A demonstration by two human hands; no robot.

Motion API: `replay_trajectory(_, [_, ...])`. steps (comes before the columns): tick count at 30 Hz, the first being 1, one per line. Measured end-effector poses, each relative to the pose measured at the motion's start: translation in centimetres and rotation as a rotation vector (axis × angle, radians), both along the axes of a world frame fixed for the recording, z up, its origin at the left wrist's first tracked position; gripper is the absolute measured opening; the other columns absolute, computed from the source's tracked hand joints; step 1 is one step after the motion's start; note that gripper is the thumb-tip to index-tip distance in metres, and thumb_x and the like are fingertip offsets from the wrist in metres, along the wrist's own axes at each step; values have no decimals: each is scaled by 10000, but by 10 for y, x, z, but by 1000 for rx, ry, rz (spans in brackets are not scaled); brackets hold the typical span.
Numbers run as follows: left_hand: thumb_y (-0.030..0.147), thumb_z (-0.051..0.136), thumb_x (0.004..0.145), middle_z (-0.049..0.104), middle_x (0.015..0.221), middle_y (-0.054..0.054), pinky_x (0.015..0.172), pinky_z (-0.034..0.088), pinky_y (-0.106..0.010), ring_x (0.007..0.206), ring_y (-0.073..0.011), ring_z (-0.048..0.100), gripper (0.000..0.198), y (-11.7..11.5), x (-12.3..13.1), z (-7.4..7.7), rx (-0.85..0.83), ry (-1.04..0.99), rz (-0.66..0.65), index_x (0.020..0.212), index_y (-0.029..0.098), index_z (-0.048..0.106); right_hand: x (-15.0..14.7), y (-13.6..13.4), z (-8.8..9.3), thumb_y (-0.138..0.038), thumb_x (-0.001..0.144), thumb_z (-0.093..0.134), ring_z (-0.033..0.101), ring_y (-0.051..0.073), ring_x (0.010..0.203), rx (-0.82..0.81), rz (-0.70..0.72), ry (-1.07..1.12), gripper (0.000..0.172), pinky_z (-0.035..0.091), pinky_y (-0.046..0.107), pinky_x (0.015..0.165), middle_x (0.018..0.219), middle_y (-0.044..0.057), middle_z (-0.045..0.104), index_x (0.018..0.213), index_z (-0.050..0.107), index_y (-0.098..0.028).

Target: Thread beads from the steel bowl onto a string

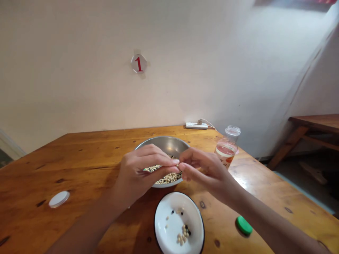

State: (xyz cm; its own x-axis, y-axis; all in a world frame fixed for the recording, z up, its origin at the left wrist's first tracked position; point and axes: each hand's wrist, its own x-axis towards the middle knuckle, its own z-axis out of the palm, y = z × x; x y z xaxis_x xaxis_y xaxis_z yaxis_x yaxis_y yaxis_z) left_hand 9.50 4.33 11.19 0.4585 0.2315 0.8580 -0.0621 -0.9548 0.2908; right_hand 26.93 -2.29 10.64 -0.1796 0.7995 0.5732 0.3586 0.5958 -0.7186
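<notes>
Left hand, right hand over steel bowl, enamel plate just below

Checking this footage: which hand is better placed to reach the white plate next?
Probably the right hand: it sits past the rim of the steel bowl, nearer the white plate, while the left hand lies over the beans.

Cream plaster wall carries a round sign numbered 1. White power strip lies along its base; wooden table stands right.

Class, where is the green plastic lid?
Head view: the green lid lies on the wooden table, right of the white enamel dish, just below the right forearm.
</notes>
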Motion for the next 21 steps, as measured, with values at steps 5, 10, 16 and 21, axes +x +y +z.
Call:
replay_trajectory(5, [121, 719, 733, 698, 721, 5, 629, 514, -229, 674, -111, 604, 114, -3, -2, 2, 234, 55, 121, 825, 182, 690, 1, 7, -1, -357, 787, 659, 551, 61, 539, -347, 179, 299, 227, 482, 158, 489, 618, -15, 583, 789, 608, -135])
replay_trajectory(10, [131, 715, 740, 702, 761, 9, 660, 518, -235, 718, -115, 598, 123, -4, -6, 2, 337, 107, 163, 846, 179, 676, 1, 10, -2, -354, 703, 736, 520, 44, 468, -484, 192, 397, 251, 471, 154, 473, 544, -35, 578, 707, 605, -140])
replay_trajectory(16, [146, 708, 752, 689, 725, 7, 643, 510, -249, 692, -117, 599, 83, 2, -13, 9, 299, 86, 159, 816, 191, 679, 6, 12, -4, -319, 721, 720, 527, 43, 474, -466, 153, 431, 208, 450, 150, 477, 565, -39, 582, 732, 600, -149])
replay_trajectory(21, [81, 733, 706, 682, 750, 11, 627, 508, -266, 692, -121, 612, 164, 18, -25, 11, 161, -50, 125, 804, 205, 690, 9, 11, -1, -279, 762, 644, 521, 47, 484, -448, 155, 319, 137, 443, 160, 487, 594, -39, 567, 749, 586, -155])
